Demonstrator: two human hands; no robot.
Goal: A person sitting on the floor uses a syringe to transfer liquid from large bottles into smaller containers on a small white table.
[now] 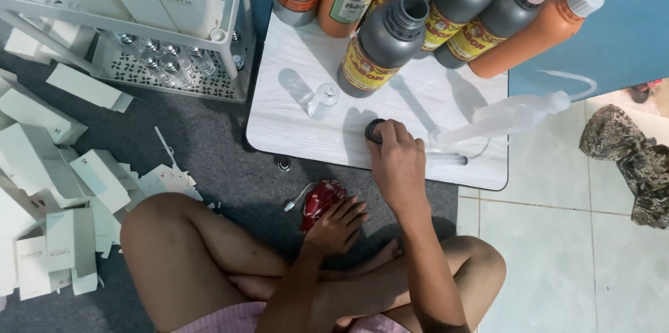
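Observation:
I sit cross-legged on a grey carpet in front of a low white board [293, 131]. My right hand [397, 162] rests on the board's near edge, fingers closed on a small black cap [374, 131]. An uncapped dark grey bottle [385, 44] with a yellow label stands just beyond it. My left hand [339, 225] lies on a red crumpled thing [319, 200] on the carpet by my knee, fingers spread. A small clear glass bottle [322, 99] stands on the board to the left of the grey bottle.
Several grey and orange bottles [481, 5] line the board's back. A clear plastic syringe with tubing [509, 117] lies at right. A white rack [174, 33] holds small glass bottles and boxes. White cartons [63, 187] litter the carpet at left. A patterned cloth [631, 155] lies on tiles.

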